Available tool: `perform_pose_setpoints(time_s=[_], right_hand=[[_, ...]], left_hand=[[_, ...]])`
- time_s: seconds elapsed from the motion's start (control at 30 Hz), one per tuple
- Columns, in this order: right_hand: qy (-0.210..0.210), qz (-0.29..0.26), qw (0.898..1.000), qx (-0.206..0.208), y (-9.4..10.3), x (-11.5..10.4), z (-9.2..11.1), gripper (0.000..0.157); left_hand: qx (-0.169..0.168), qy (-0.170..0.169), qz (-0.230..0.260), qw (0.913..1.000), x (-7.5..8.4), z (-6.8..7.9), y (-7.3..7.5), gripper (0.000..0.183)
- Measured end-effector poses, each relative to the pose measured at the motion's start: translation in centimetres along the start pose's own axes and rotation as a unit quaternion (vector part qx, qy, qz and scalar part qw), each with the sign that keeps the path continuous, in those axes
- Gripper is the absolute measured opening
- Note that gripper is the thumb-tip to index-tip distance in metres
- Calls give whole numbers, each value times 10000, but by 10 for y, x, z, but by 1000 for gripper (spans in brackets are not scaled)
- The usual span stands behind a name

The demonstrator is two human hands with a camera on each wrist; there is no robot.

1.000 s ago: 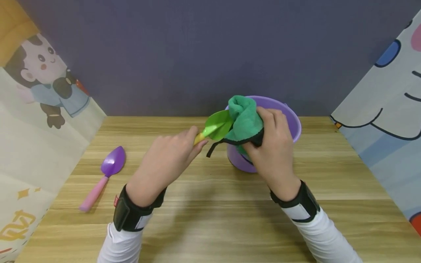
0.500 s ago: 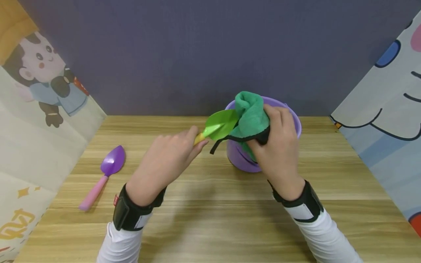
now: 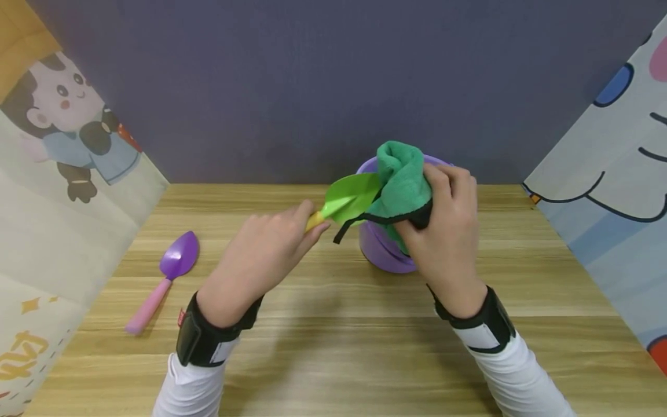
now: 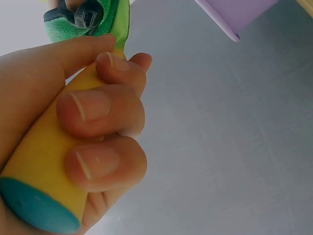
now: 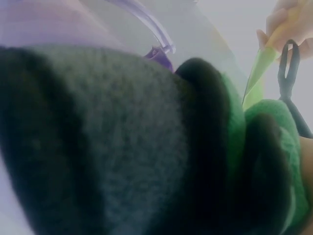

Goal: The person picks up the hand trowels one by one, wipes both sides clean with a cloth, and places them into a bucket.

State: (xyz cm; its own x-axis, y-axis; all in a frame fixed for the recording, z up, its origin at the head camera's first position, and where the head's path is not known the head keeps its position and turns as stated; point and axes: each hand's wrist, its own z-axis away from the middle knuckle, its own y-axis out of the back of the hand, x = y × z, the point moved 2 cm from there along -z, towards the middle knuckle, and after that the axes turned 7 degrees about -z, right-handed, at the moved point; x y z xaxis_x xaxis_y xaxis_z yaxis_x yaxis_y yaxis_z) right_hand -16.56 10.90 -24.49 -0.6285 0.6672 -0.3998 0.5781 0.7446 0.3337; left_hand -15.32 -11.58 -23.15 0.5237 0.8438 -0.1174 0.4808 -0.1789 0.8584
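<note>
My left hand (image 3: 260,249) grips the yellow handle (image 4: 54,142) of a small trowel, its fingers curled round it in the left wrist view. The trowel's green blade (image 3: 350,197) points right, its tip against a bunched green cloth (image 3: 403,188). That cloth has a black edge and a black hanging loop (image 3: 344,229). With thumb and fingers my right hand (image 3: 450,231) pinches the cloth, above the purple bucket (image 3: 383,252). The cloth and hand hide much of the bucket's opening. In the right wrist view the cloth's dark edges and grey-looking folds fill the foreground.
A second trowel (image 3: 179,255), with a purple blade and pink handle, lies on the wooden table (image 3: 333,347) at the left. A dark grey wall (image 3: 260,92) rises behind the bucket. Printed panels with cartoon figures flank the table on both sides.
My right hand has moved a little right and up with the cloth along the trowel's blade, baring more of it. The left hand stays almost where it was.
</note>
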Motion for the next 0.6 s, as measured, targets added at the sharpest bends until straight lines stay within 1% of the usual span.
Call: perform_pose_setpoints(time_s=[0.1,0.23,0.37,0.6], right_hand=[[78,87,9999,32,0,0,1,53],[44,158,9999,-1,-1,-2,1,54],[-1,132,9999,-20,-2,-4,1,54],[79,40,9999,59,0,-6,1,50]], left_hand=[[-50,17,36,10000,0,1,1,28],[-98,41,83,9999,-1,2,2,28],[-113,48,105,9999,-2,3,2,28],[-60,61,32,10000,-4,4,1,30]])
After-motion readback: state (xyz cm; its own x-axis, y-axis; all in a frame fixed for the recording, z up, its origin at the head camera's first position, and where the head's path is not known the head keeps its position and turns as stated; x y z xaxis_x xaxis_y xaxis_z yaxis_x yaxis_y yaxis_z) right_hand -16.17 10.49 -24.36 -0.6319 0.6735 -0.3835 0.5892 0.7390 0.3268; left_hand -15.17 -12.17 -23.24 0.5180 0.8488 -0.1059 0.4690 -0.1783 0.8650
